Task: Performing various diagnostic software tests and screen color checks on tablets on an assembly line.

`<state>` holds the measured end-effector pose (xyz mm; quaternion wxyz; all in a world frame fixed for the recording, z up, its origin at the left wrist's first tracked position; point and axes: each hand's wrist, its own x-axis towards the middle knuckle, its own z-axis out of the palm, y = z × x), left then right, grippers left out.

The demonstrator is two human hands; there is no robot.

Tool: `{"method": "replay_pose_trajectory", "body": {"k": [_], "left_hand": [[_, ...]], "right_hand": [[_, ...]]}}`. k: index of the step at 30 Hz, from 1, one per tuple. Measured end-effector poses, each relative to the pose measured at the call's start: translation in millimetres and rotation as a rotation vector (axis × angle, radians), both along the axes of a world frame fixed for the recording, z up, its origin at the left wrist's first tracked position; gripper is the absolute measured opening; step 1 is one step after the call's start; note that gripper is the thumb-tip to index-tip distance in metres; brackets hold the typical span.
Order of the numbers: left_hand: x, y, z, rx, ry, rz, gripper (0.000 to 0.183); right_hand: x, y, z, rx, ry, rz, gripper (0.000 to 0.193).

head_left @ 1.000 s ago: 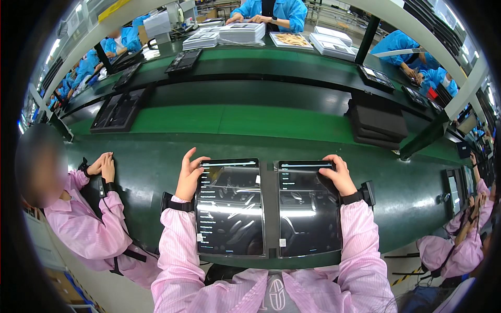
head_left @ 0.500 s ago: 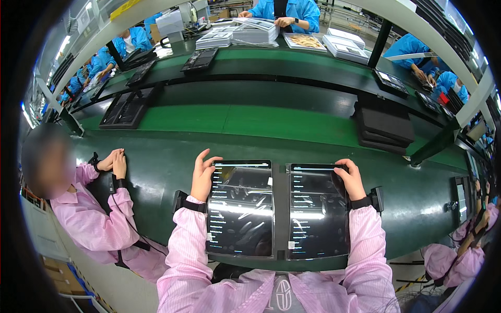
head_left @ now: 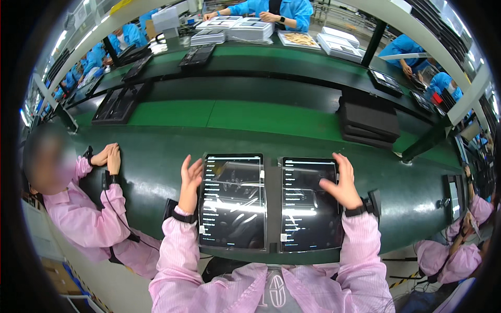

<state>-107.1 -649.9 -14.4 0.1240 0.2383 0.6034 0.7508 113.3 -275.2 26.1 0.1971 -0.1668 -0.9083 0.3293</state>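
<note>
Two tablets lie side by side on the dark green bench in front of me, the left tablet (head_left: 233,195) and the right tablet (head_left: 311,203). Both screens are lit with lists of white lines on black, and clear film with small white tabs covers them. A dark grey strip (head_left: 273,203) runs between the pair. My left hand (head_left: 189,183) is raised at the left tablet's outer edge, fingers apart and holding nothing. Over the outer edge of the right tablet hovers my right hand (head_left: 344,182), its thumb spread above the screen and its fingers extended, with nothing in it.
Stacked black foam trays (head_left: 368,119) stand at the far right, and a black tray (head_left: 121,103) lies at the far left on the conveyor (head_left: 245,113). A co-worker's clasped hands (head_left: 110,156) rest on the bench to my left. A frame post (head_left: 425,138) rises at right.
Both hands have come off the tablets' outer edges and opened, the right thumb swinging inward over the screen. The tablets still lie on the bench; the whole view has shifted slightly.
</note>
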Motion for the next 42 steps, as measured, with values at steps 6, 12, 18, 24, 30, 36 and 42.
{"method": "replay_pose_trajectory", "body": {"k": [6, 12, 18, 24, 30, 36, 42], "left_hand": [[72, -70, 10, -0.523, 0.261, -0.153, 0.089], [83, -83, 10, -0.646, 0.364, -0.186, 0.094], [83, -83, 14, -0.749, 0.477, -0.200, 0.093], [50, -49, 19, -0.378, 0.258, -0.061, 0.082], [1, -8, 14, -0.312, 0.422, -0.051, 0.077], [-1, -10, 12, -0.283, 0.452, -0.017, 0.076], [-5, -10, 10, -0.386, 0.471, -0.025, 0.076]], "right_hand": [[31, -79, 47, 0.272, -0.339, 0.347, 0.105], [27, -104, 47, 0.262, -0.365, 0.400, 0.106], [27, -111, 39, 0.265, -0.398, 0.463, 0.104], [14, -77, 44, 0.272, -0.284, 0.329, 0.095], [-10, -62, 38, 0.394, -0.306, 0.243, 0.088], [-21, -63, 29, 0.418, -0.282, 0.230, 0.088], [-23, -62, 28, 0.451, -0.336, 0.218, 0.088]]}}
